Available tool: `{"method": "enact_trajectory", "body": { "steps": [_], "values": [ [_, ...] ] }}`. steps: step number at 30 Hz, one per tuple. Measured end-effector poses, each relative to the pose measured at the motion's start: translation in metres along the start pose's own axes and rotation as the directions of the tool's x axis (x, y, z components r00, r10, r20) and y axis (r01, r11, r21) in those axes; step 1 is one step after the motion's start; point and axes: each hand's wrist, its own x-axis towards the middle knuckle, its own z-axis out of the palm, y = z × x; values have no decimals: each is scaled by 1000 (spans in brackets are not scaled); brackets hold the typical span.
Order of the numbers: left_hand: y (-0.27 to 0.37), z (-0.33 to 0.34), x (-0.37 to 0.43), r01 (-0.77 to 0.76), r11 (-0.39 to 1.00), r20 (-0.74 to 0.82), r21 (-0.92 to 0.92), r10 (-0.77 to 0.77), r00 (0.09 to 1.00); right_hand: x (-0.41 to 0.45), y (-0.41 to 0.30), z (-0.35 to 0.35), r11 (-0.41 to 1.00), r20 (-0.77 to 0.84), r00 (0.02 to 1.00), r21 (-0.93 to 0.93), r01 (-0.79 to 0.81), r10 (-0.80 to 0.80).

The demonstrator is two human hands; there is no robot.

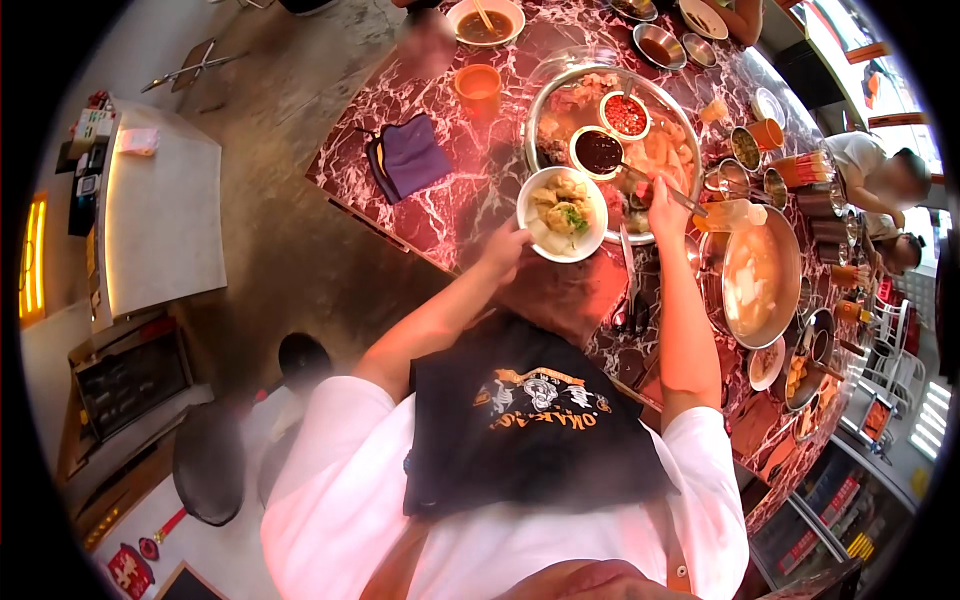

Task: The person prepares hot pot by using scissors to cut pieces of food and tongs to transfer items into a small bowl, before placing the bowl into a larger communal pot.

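Note:
My left hand (510, 246) grips the rim of a white bowl (568, 247) from its left side. Inside it lie pale chunks of food, browned pieces and chopped green herbs (576, 219). My right hand (667, 210) holds the handle of a metal spoon (679, 196), whose head end reaches to a cup of dark sauce (598, 153). That cup stands in a large round metal tray (532, 135) of raw-looking meat, beside a cup of chopped red chilli (625, 116). The bowl overlaps the tray's near left edge. How far the spoon dips into the sauce cannot be told.
A folded purple cloth (420, 157) and an orange cup (478, 88) are on the red marbled table (480, 161). To the right stand a large pan of broth (787, 300), a squeeze bottle (727, 216) and metal tongs (630, 270). Another person's arm (742, 22) rests at the far side.

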Motion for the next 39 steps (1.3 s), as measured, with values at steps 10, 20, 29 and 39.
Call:
{"method": "enact_trajectory", "body": {
  "steps": [10,20,29,39],
  "values": [
    [25,11,42,36,999,70,12,-37,997,-53,-46,-8,950,-265,955,310,-48,134],
    [46,60,64,201,971,115,126,-215,970,-142,-75,-19,988,-254,967,154,30,10],
    [29,56,37,202,975,182,96,-217,959,-175,-68,-47,985,-210,964,29,170,-161],
    [14,80,48,237,971,150,23,-238,960,-212,-79,-45,973,-72,973,-97,210,-217]
  ]
}}
